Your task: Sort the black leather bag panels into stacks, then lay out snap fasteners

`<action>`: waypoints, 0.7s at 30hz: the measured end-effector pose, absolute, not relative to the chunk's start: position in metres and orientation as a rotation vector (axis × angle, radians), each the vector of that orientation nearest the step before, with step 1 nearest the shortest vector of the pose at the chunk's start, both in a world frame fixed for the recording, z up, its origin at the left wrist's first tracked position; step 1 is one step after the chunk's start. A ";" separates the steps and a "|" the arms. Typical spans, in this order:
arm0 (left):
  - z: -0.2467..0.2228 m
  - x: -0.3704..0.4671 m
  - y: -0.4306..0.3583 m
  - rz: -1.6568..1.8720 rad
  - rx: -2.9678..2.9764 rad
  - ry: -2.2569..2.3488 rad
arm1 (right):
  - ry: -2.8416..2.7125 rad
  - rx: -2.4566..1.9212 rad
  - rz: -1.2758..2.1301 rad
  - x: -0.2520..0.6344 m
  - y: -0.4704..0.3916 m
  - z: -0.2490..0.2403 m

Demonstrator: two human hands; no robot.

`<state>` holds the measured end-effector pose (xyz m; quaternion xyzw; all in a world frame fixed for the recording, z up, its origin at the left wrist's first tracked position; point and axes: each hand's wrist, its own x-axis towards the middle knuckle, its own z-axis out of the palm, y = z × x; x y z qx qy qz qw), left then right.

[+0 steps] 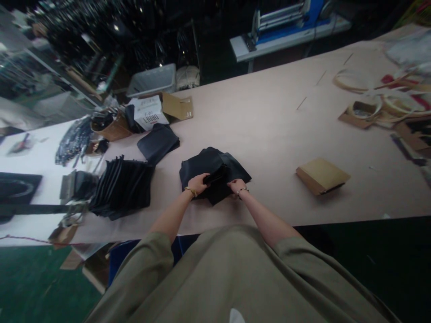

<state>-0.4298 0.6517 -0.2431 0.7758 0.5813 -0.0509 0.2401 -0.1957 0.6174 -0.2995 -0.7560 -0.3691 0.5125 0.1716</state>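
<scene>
Black flat pieces (202,162) lie in a loose, overlapping pile near the front of the pinkish table (266,112). My left hand (198,183) is closed on a small bundle of folded black pieces (217,174) held over the pile. At the pile's right side, my right hand (237,185) pinches the edge of a black sheet, with fingers and thumb together. Left of the pile stands a thick row of stacked black pieces (124,186), and behind that row lie more flat black pieces (158,142).
A brown cardboard piece (323,176) sits on the right. Open boxes (150,112) and a filled carton (112,125) stand at the back left. Rolls and a small box (362,112) lie far right. A blue machine (286,22) stands beyond the table.
</scene>
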 end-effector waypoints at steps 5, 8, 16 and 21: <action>-0.241 -0.427 0.644 -0.155 2.280 1.458 | -0.901 -2.008 1.733 -0.205 0.642 -0.277; -0.241 -0.425 0.639 -0.151 2.331 1.477 | -0.840 -1.915 1.794 -0.214 0.648 -0.269; -0.241 -0.428 0.655 -0.151 2.104 1.647 | -0.904 -2.074 1.514 -0.192 0.595 -0.295; -0.242 -0.429 0.661 -0.154 2.096 1.608 | -0.897 -2.032 1.614 -0.186 0.594 -0.295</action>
